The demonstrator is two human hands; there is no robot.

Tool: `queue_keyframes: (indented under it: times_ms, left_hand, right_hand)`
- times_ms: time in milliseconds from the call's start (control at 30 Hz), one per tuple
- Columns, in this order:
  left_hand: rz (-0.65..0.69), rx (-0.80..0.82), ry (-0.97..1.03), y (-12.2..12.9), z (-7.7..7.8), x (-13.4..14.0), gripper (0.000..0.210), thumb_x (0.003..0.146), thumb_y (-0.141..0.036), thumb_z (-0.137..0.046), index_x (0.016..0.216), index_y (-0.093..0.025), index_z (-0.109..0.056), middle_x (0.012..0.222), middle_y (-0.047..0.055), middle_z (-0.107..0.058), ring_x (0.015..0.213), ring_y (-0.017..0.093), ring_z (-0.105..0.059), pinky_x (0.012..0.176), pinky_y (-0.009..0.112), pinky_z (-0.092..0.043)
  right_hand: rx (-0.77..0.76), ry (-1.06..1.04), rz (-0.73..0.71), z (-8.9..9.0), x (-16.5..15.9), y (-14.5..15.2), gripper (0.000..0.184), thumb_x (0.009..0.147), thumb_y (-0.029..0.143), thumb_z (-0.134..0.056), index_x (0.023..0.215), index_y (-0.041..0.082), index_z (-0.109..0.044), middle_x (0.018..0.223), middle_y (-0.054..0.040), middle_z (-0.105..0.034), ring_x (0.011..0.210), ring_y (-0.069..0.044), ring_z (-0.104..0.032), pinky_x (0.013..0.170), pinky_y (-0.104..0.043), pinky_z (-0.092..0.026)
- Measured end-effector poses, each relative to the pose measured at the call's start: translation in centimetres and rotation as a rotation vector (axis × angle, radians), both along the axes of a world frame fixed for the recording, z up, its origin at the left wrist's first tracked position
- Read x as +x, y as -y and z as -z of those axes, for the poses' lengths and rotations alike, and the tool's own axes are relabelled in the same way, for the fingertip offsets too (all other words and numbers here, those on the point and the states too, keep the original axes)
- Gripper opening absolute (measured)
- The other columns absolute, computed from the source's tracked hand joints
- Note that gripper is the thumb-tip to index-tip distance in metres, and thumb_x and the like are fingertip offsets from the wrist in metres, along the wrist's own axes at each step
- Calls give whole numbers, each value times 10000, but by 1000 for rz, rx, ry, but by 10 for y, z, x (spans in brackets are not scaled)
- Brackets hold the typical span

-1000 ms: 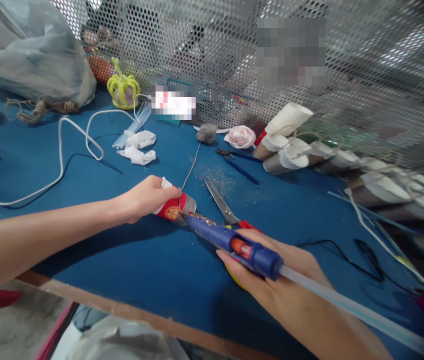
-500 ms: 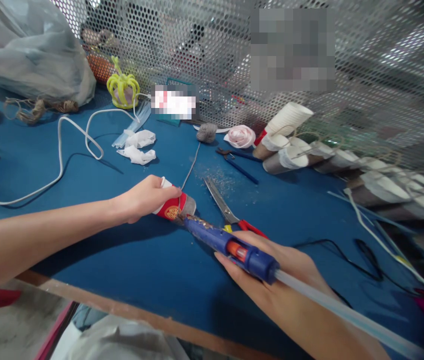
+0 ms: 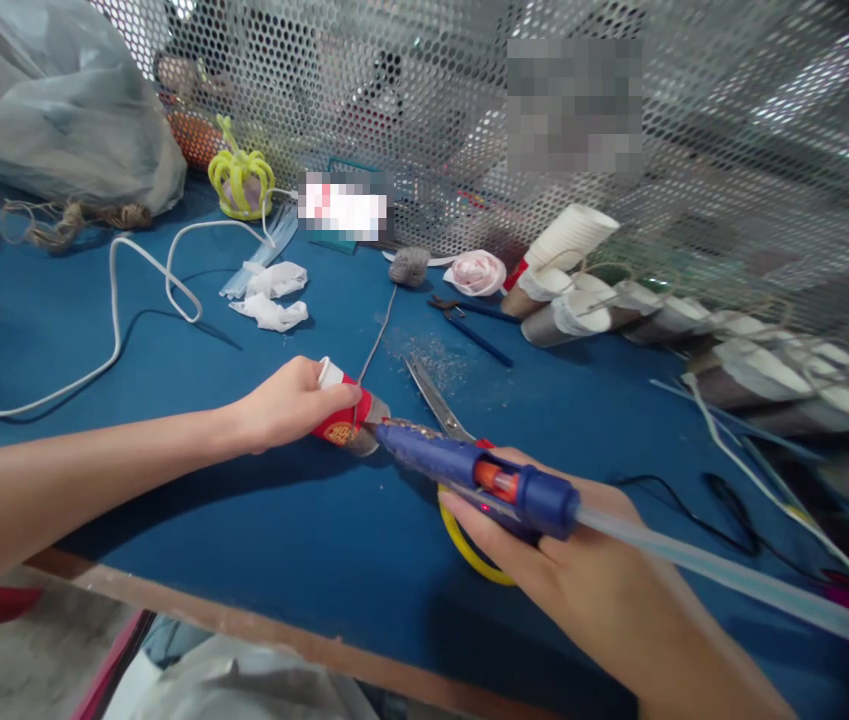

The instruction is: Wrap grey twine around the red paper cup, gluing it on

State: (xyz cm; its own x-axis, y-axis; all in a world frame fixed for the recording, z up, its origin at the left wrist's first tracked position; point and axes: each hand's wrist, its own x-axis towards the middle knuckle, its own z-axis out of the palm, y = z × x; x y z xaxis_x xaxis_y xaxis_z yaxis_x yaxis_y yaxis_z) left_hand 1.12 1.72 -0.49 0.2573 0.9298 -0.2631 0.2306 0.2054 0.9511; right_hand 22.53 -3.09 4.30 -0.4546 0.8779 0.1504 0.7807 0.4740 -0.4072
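Red cup (image 3: 339, 424): positioned just below and left of the frame's centre, tilted, long axis running from upper left to lower right. Left hand (image 3: 289, 408) is clamped around its upper-left end. Grey yarn (image 3: 379, 335) runs down to the cup from a ball (image 3: 409, 267) at upper centre.

Right hand (image 3: 581, 575), lower right, is closed around a blue glue gun (image 3: 431, 452), which points up-left. Its nozzle is at the cup's grey lower-right end; contact cannot be confirmed. The left hand is the nearer of the 2 to the cup.

Containers: a row of cups (image 3: 578, 318) with pale mouths extends to the right edge; contents cannot be determined. A plastic bag (image 3: 64, 110) occupies the upper left, contents unclear.
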Motion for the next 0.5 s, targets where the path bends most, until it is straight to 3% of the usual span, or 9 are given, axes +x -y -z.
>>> queue_keyframes:
  times_ms: [200, 500]
  left_hand:
    - [37, 17, -14, 2, -4, 0, 263, 675, -335, -529, 681, -95, -636, 590, 26, -625, 503, 115, -515, 479, 201, -378]
    - [61, 41, 24, 3, -3, -1, 255, 703, -305, -522, 669, -93, -659, 566, 6, -628, 469, 87, -488, 458, 176, -359]
  right_hand:
    - [-35, -10, 15, -3, 2, -1, 172, 801, 304, -461, 676, 237, -558, 569, 17, -591, 452, -136, -538, 431, -245, -465]
    - [-24, 13, 19, 0, 5, 1, 125, 793, 320, -500, 706, 242, -544, 652, 21, -625, 540, -137, -589, 503, -231, -485]
